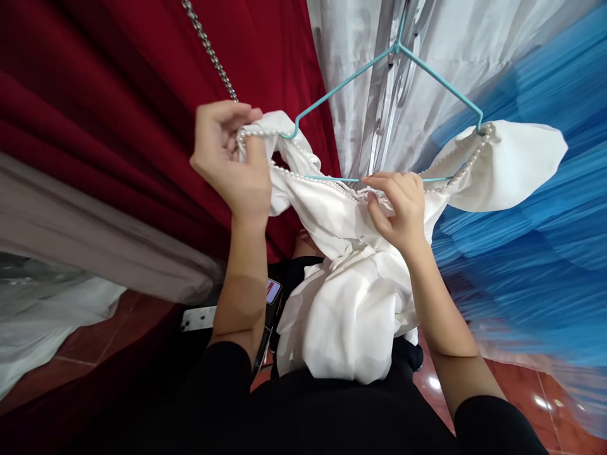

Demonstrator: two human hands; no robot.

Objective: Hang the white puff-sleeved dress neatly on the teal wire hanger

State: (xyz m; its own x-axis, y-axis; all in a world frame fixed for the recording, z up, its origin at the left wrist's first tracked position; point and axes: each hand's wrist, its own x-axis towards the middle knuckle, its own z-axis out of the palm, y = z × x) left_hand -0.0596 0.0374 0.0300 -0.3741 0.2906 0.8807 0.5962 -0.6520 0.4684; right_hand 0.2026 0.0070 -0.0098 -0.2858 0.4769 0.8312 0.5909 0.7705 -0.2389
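Note:
A white dress [355,316] with pearl beading along its neckline hangs on a light-blue hanger [351,77], its skirt bunched over my lap. At the dress's left shoulder, my left hand [232,148] is closed on the beaded strap, fingers curled round the fabric. My right hand [401,205] pinches the middle of the neckline, where the hanger's lower bar passes. What lies between those fingertips is partly hidden. On the right, the puffed sleeve [526,164] spreads out past the hanger's end.
Dark red fabric [142,95] hangs at the left, with a beaded chain [211,50] in front. Behind the hanger stand white curtains [346,76] and metal poles. Blue tulle [531,253] fills the right side. A phone [198,319] lies low at the left, above a red tiled floor [521,392].

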